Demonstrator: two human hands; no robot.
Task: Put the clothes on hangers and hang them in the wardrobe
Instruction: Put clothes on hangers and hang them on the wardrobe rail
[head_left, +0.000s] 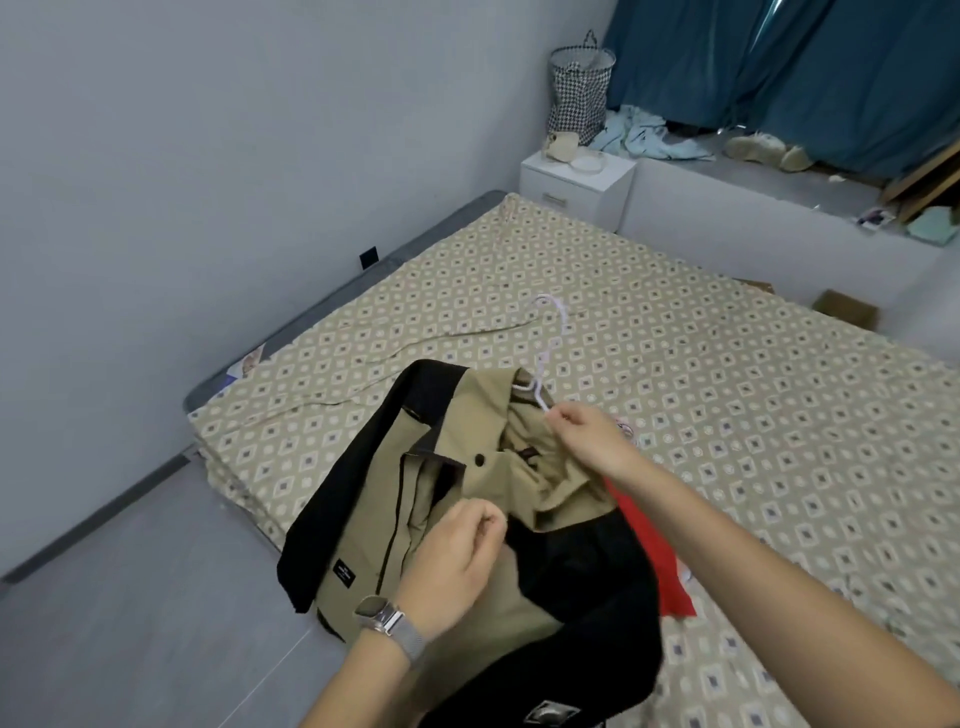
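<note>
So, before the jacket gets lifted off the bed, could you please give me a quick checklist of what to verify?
1. Right hand grips the white hanger: ok.
2. Hanger arm tucked inside the collar of the khaki and black jacket: ok on the near side; far side cannot tell.
3. Left hand pinches the jacket front: ok.
4. Jacket buttoned: not ok, front lies open.
5. Red garment clear of the jacket: not ok, partly underneath.
6. Wardrobe in reach: cannot tell, out of view.
</note>
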